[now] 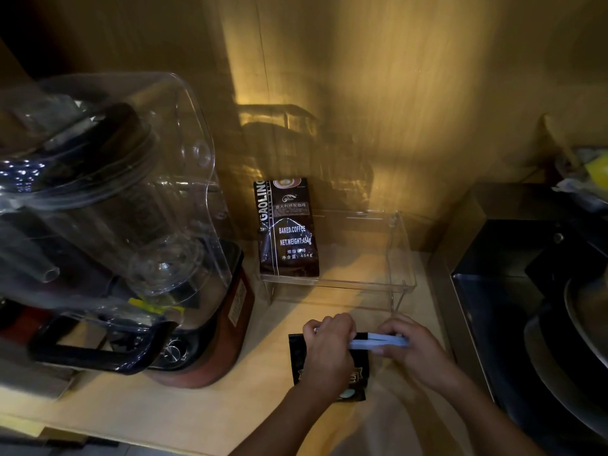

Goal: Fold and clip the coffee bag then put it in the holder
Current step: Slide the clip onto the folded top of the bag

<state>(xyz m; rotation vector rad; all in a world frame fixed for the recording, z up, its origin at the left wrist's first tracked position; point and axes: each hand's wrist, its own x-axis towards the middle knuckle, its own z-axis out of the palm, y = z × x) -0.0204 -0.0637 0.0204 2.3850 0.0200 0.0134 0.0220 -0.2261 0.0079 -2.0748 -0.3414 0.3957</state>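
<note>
Both forearms reach forward side by side; the left hand (329, 348) and right hand (416, 347) curl knuckles-up, fingers closed, nearly touching.

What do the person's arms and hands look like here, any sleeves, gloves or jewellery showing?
Both hands are bare: the left hand and the right hand show no gloves, and no rings or watch can be made out in the dim light. Both forearms are uncovered from the wrists down to the bottom edge of the picture, with no sleeve or cuff in view. No markings or bands show on them.
</note>
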